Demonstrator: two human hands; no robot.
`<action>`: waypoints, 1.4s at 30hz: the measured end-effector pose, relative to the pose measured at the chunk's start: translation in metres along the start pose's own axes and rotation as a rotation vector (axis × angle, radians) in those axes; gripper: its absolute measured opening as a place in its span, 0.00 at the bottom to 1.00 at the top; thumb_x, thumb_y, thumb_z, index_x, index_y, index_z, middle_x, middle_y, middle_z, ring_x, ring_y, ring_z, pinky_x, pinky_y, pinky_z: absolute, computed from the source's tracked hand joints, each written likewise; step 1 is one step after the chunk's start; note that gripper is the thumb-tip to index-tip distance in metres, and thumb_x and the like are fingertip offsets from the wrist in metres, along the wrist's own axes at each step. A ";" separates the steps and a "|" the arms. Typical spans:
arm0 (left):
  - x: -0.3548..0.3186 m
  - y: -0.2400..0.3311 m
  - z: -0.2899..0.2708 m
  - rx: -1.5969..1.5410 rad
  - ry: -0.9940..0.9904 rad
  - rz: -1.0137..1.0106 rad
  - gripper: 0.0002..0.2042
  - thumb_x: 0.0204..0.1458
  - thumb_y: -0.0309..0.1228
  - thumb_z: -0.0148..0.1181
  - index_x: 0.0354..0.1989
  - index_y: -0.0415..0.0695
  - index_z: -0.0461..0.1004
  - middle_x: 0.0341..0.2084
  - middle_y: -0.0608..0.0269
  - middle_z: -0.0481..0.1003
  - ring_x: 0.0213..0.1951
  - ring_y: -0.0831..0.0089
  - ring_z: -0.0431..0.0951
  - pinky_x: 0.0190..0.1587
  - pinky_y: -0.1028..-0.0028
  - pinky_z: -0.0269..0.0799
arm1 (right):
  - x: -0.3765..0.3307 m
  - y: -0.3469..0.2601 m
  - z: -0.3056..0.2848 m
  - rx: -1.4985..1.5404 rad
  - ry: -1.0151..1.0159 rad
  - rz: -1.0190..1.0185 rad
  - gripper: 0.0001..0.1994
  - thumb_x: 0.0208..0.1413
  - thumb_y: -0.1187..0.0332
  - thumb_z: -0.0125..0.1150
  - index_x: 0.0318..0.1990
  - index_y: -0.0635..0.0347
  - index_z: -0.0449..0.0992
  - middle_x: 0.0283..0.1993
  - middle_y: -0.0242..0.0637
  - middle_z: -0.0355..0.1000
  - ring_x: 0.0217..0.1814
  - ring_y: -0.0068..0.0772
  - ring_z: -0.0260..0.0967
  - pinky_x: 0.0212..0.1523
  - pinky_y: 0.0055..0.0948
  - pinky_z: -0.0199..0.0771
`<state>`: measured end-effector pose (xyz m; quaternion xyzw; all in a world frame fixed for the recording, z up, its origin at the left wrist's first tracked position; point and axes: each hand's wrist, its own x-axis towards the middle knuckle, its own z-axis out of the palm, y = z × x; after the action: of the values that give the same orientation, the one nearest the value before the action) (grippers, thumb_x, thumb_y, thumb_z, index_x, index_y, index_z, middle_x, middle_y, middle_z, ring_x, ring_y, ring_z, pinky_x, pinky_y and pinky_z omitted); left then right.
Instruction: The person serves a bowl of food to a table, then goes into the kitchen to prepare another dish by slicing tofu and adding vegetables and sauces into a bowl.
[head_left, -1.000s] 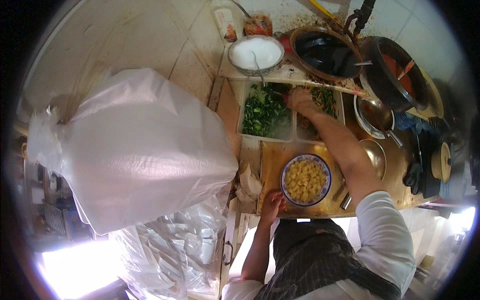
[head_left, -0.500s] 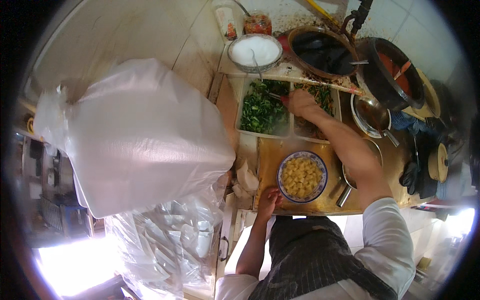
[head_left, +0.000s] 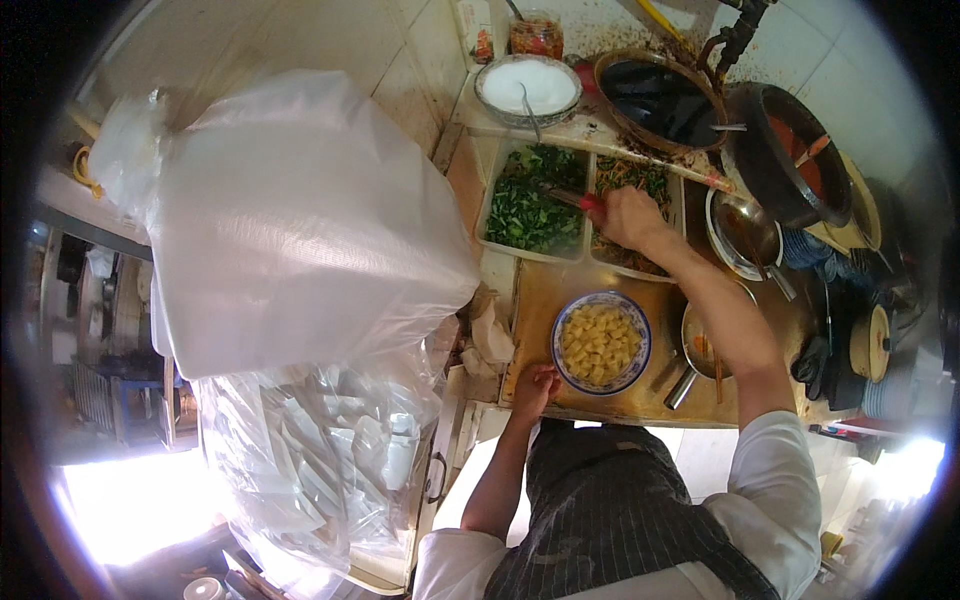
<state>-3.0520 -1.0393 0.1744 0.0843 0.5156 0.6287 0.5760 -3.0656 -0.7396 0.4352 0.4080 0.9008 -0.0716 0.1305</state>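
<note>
My right hand (head_left: 633, 217) is closed round the red grip of metal tongs (head_left: 570, 197). Their metal end reaches over the chopped green leaves (head_left: 535, 200) in the left tub, and the tips are hard to make out. Under the hand is a second tub of shredded vegetables (head_left: 632, 180). My left hand (head_left: 536, 388) rests at the counter's front edge, fingers curled and seemingly empty. It is close beside a blue-and-white bowl (head_left: 647, 352) of yellow cubes, possibly potato (head_left: 600, 345); whether it touches the rim I cannot tell.
Right of the bowl lies a metal-handled pan (head_left: 681, 388), partly under my right forearm. A bowl of white powder (head_left: 527, 88), a dark-liquid basin (head_left: 655, 100) and a pot with red contents (head_left: 790, 150) line the back. Large plastic bags (head_left: 310, 240) fill the left.
The tongs and my right hand have shifted slightly right, and the view has moved a little. The left hand stays beside the bowl. More of the pan shows beside my forearm.
</note>
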 end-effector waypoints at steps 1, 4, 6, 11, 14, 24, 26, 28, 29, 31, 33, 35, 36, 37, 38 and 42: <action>0.003 -0.005 -0.001 0.022 -0.012 0.028 0.09 0.58 0.32 0.52 0.39 0.38 0.69 0.28 0.62 0.72 0.26 0.76 0.71 0.27 0.74 0.67 | -0.001 -0.003 0.001 0.013 0.011 -0.005 0.20 0.54 0.53 0.53 0.32 0.66 0.78 0.32 0.53 0.74 0.37 0.50 0.74 0.39 0.40 0.75; 0.017 -0.015 0.006 0.052 -0.025 0.094 0.06 0.58 0.25 0.48 0.38 0.35 0.68 0.25 0.61 0.71 0.21 0.77 0.68 0.23 0.76 0.62 | 0.021 -0.010 0.037 -0.083 0.001 -0.138 0.21 0.55 0.53 0.51 0.32 0.67 0.78 0.32 0.52 0.74 0.36 0.48 0.74 0.39 0.41 0.75; 0.014 -0.007 0.013 0.026 0.008 0.096 0.05 0.58 0.24 0.47 0.37 0.36 0.68 0.23 0.61 0.71 0.21 0.77 0.68 0.22 0.76 0.61 | 0.027 -0.012 0.049 0.028 0.008 -0.093 0.21 0.56 0.53 0.50 0.33 0.67 0.78 0.32 0.52 0.75 0.35 0.47 0.75 0.39 0.41 0.75; 0.002 -0.008 0.011 -0.044 0.044 0.169 0.06 0.58 0.26 0.48 0.38 0.37 0.69 0.22 0.62 0.71 0.20 0.77 0.68 0.21 0.77 0.61 | 0.006 -0.003 0.035 0.201 0.122 -0.048 0.20 0.54 0.53 0.54 0.35 0.66 0.77 0.32 0.53 0.74 0.35 0.52 0.73 0.36 0.43 0.74; 0.019 -0.023 0.004 0.037 -0.065 0.094 0.09 0.59 0.31 0.48 0.42 0.38 0.69 0.25 0.63 0.72 0.22 0.76 0.70 0.22 0.76 0.64 | -0.010 0.005 0.027 0.199 0.125 -0.054 0.20 0.54 0.54 0.54 0.34 0.67 0.76 0.29 0.55 0.73 0.34 0.54 0.73 0.36 0.44 0.74; -0.016 -0.002 0.054 0.045 0.117 0.284 0.17 0.60 0.36 0.47 0.55 0.44 0.63 0.40 0.59 0.73 0.38 0.72 0.75 0.31 0.72 0.75 | -0.045 0.042 0.029 0.361 0.302 -0.213 0.20 0.53 0.54 0.57 0.35 0.67 0.75 0.25 0.58 0.70 0.31 0.55 0.71 0.34 0.46 0.71; -0.003 -0.018 0.038 0.449 0.245 0.294 0.17 0.59 0.33 0.49 0.55 0.43 0.62 0.42 0.59 0.72 0.36 0.72 0.75 0.31 0.72 0.75 | -0.070 0.044 0.018 0.378 0.261 -0.232 0.17 0.54 0.56 0.57 0.35 0.65 0.76 0.23 0.56 0.69 0.28 0.54 0.70 0.30 0.42 0.69; -0.004 0.005 0.054 0.511 0.255 0.208 0.17 0.57 0.29 0.50 0.55 0.42 0.62 0.43 0.58 0.71 0.34 0.71 0.76 0.30 0.71 0.76 | -0.110 0.067 0.007 0.367 0.221 -0.238 0.16 0.54 0.57 0.57 0.35 0.65 0.76 0.22 0.55 0.68 0.25 0.53 0.69 0.28 0.39 0.67; -0.006 0.012 0.060 0.405 0.250 0.203 0.16 0.58 0.31 0.50 0.54 0.43 0.63 0.39 0.62 0.70 0.32 0.73 0.74 0.30 0.72 0.76 | -0.128 0.079 -0.002 0.351 0.210 -0.265 0.16 0.54 0.58 0.58 0.35 0.64 0.76 0.22 0.55 0.68 0.25 0.53 0.68 0.27 0.39 0.67; -0.004 0.020 0.067 0.259 0.232 0.194 0.15 0.59 0.34 0.50 0.52 0.44 0.64 0.36 0.65 0.69 0.30 0.76 0.73 0.31 0.72 0.77 | -0.166 0.096 -0.021 0.255 0.181 -0.238 0.16 0.52 0.57 0.59 0.35 0.64 0.75 0.24 0.53 0.69 0.25 0.53 0.69 0.27 0.40 0.67; -0.007 0.026 0.068 0.183 0.215 0.158 0.14 0.59 0.35 0.49 0.51 0.45 0.64 0.36 0.66 0.69 0.31 0.76 0.73 0.32 0.71 0.77 | -0.195 0.109 -0.030 0.188 0.149 -0.234 0.16 0.51 0.57 0.59 0.35 0.63 0.75 0.24 0.51 0.70 0.26 0.52 0.70 0.28 0.41 0.68; -0.011 0.026 0.064 0.190 0.210 0.126 0.14 0.60 0.37 0.48 0.51 0.46 0.64 0.36 0.66 0.69 0.34 0.75 0.74 0.35 0.72 0.77 | -0.201 0.114 -0.012 0.018 0.082 -0.212 0.16 0.50 0.57 0.59 0.35 0.64 0.75 0.23 0.50 0.71 0.27 0.52 0.71 0.29 0.41 0.71; -0.008 0.022 0.061 0.192 0.196 0.114 0.14 0.60 0.37 0.48 0.50 0.45 0.65 0.36 0.65 0.69 0.34 0.75 0.74 0.35 0.72 0.76 | -0.202 0.119 0.000 -0.065 0.055 -0.195 0.16 0.50 0.57 0.59 0.35 0.64 0.74 0.23 0.49 0.71 0.28 0.52 0.71 0.29 0.41 0.72; -0.005 0.018 0.060 0.199 0.169 0.094 0.14 0.60 0.37 0.48 0.50 0.45 0.65 0.36 0.65 0.70 0.34 0.75 0.75 0.36 0.72 0.76 | -0.199 0.122 0.022 -0.084 0.014 -0.177 0.17 0.50 0.57 0.59 0.34 0.64 0.74 0.23 0.49 0.72 0.28 0.52 0.71 0.30 0.41 0.72; -0.004 0.016 0.065 0.204 0.169 0.098 0.14 0.60 0.38 0.48 0.49 0.44 0.65 0.36 0.65 0.70 0.34 0.75 0.75 0.36 0.72 0.76 | -0.193 0.126 0.050 -0.103 -0.027 -0.156 0.17 0.49 0.57 0.59 0.34 0.65 0.74 0.23 0.49 0.72 0.28 0.52 0.72 0.31 0.42 0.73; -0.016 0.022 0.075 0.164 0.226 0.155 0.12 0.60 0.36 0.47 0.45 0.40 0.66 0.31 0.64 0.71 0.31 0.77 0.74 0.30 0.73 0.73 | -0.208 0.117 0.060 -0.021 -0.012 -0.100 0.20 0.48 0.55 0.60 0.33 0.69 0.74 0.23 0.51 0.72 0.27 0.53 0.72 0.30 0.45 0.73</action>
<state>-3.0078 -1.0069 0.2329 0.0990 0.6187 0.6326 0.4553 -2.8348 -0.8262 0.4360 0.3605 0.9200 -0.0713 0.1364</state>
